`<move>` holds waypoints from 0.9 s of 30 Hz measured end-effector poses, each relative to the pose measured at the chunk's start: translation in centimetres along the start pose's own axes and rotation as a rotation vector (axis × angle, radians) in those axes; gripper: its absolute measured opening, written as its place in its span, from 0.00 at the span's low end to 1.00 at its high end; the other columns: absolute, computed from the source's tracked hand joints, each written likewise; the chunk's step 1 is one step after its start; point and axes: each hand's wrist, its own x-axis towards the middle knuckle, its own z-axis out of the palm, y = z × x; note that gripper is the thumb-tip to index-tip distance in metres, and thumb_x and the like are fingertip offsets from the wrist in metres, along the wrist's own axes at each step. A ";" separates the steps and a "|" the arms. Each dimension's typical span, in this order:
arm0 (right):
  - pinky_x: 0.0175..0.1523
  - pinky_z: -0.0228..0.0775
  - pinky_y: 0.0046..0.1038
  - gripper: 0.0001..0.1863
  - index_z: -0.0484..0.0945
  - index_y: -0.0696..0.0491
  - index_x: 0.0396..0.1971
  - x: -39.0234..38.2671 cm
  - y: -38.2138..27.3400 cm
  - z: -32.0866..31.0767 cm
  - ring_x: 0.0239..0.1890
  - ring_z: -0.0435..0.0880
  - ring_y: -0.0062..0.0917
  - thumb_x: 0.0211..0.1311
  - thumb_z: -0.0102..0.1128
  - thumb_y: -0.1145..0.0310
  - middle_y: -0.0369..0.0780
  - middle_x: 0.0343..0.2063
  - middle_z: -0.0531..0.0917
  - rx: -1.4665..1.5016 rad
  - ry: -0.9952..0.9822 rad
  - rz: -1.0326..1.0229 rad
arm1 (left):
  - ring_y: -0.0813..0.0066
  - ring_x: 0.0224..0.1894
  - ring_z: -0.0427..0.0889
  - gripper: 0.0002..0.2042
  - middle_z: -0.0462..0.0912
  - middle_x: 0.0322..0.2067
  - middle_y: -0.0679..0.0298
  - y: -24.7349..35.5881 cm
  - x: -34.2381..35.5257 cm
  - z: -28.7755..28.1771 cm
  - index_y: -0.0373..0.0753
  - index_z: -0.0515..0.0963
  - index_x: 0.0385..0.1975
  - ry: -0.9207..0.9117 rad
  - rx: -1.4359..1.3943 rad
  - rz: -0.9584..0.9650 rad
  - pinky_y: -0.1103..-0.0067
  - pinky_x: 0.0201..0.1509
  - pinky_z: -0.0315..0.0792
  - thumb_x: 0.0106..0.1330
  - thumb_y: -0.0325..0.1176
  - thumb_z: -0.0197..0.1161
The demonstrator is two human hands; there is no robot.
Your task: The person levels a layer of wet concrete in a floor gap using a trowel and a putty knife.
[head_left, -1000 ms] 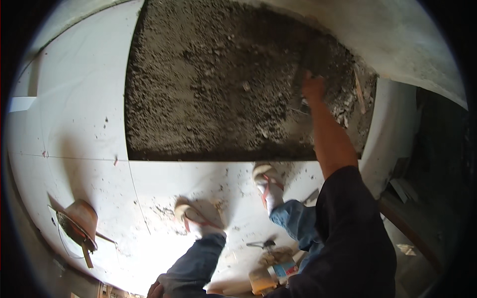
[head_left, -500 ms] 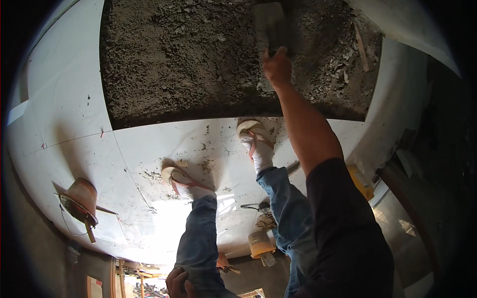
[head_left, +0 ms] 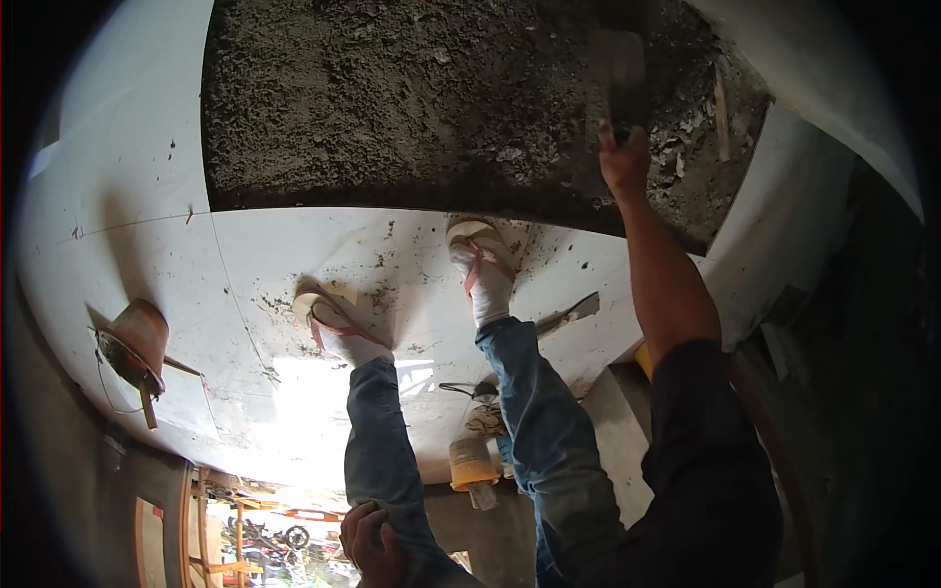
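Observation:
My right hand [head_left: 625, 162] is closed round the handle of a flat rectangular trowel [head_left: 619, 73]. The blade, slightly blurred, lies over a rough bed of dark grey mortar [head_left: 372, 108], towards its right side. Lower down, my left hand [head_left: 372, 542] rests on my left leg [head_left: 382, 441], fingers bent loosely over the jeans and holding nothing. Large white tiles [head_left: 284, 240] border the mortar on its near, left and right sides. My feet in sandals stand on the near tiles, close to the mortar's edge.
A reddish bucket [head_left: 145, 328] with a stick in it stands at the left. Near my right leg are a yellowish bucket [head_left: 472, 456] and a flat grey blade-like tool [head_left: 578, 311]. A thin wooden strip [head_left: 722, 113] lies on the mortar. Crumbs of mortar dot the tiles.
My right hand has moved the trowel to the right across the mortar. The whole view has shifted somewhat, and my left hand stays on my leg.

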 end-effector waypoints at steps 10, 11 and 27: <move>0.47 0.73 0.47 0.31 0.70 0.62 0.49 -4.0 -3.7 -3.0 0.43 0.80 0.55 0.63 0.53 0.46 0.59 0.36 0.81 -0.112 -0.388 -0.048 | 0.59 0.50 0.73 0.07 0.78 0.40 0.60 3.5 -1.1 5.1 0.40 0.78 0.34 -0.027 0.100 -0.142 0.63 0.57 0.60 0.55 0.30 0.61; 0.46 0.74 0.47 0.28 0.72 0.61 0.48 -6.1 -5.8 -3.1 0.41 0.81 0.54 0.65 0.52 0.47 0.58 0.34 0.81 -0.078 -0.421 -0.053 | 0.61 0.51 0.72 0.08 0.79 0.41 0.62 3.5 -1.2 5.7 0.41 0.79 0.34 -0.023 0.128 -0.148 0.64 0.57 0.59 0.54 0.32 0.62; 0.47 0.76 0.40 0.22 0.77 0.57 0.42 -14.8 -17.0 3.0 0.43 0.83 0.43 0.60 0.59 0.51 0.51 0.39 0.82 -0.116 -0.934 -0.730 | 0.63 0.52 0.73 0.09 0.80 0.41 0.64 3.7 -6.4 10.9 0.44 0.79 0.35 -0.064 -0.030 -0.309 0.64 0.57 0.60 0.56 0.37 0.61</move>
